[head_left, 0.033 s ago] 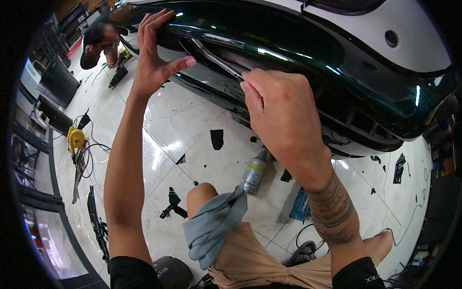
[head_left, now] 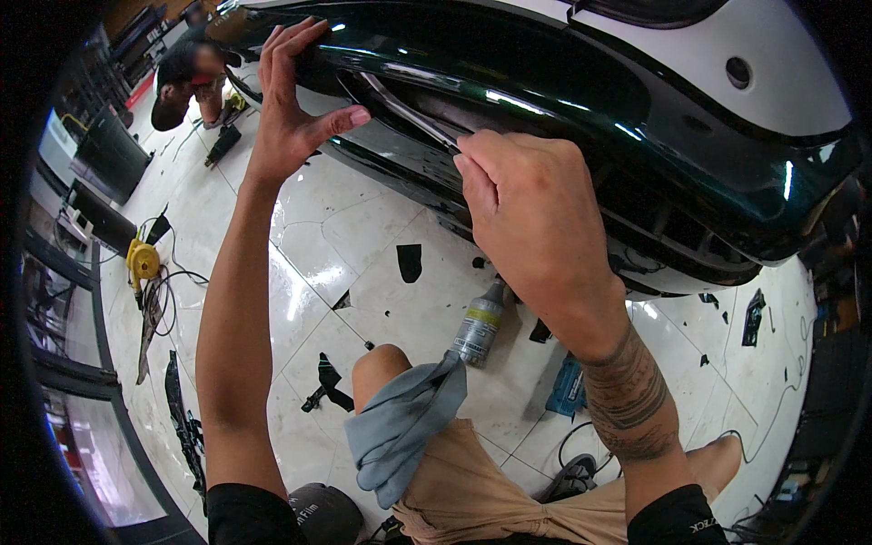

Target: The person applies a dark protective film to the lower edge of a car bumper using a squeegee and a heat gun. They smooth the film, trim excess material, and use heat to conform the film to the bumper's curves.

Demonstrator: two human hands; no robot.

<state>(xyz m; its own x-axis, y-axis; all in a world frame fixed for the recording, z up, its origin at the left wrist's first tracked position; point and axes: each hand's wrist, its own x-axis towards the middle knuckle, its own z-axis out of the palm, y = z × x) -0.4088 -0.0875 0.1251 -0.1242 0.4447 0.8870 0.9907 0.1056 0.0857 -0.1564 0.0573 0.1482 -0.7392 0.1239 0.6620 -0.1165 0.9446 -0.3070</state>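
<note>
The dark green, glossy car bumper point(head_left: 581, 68) curves across the top of the view. My left hand point(head_left: 289, 123) lies against its left part, fingers stretched and thumb spread. Held in a pinch by my right hand point(head_left: 536, 204) is a slim silver metal tool point(head_left: 413, 113). The tool slants up and left, along a dark recess in the bumper, its far end near my left thumb. Its exact kind is hard to make out, and my right fingers hide its near end. A grey-blue cloth point(head_left: 409, 427) drapes over my knee.
A grey spray bottle point(head_left: 479, 324) stands on the tiled floor below the bumper, near a blue tool case point(head_left: 565, 386). Black film scraps point(head_left: 410, 262) lie scattered. At left are a yellow blower point(head_left: 143, 261) with its cord and a dark bin point(head_left: 111, 154). Another person point(head_left: 186, 82) crouches at the far left.
</note>
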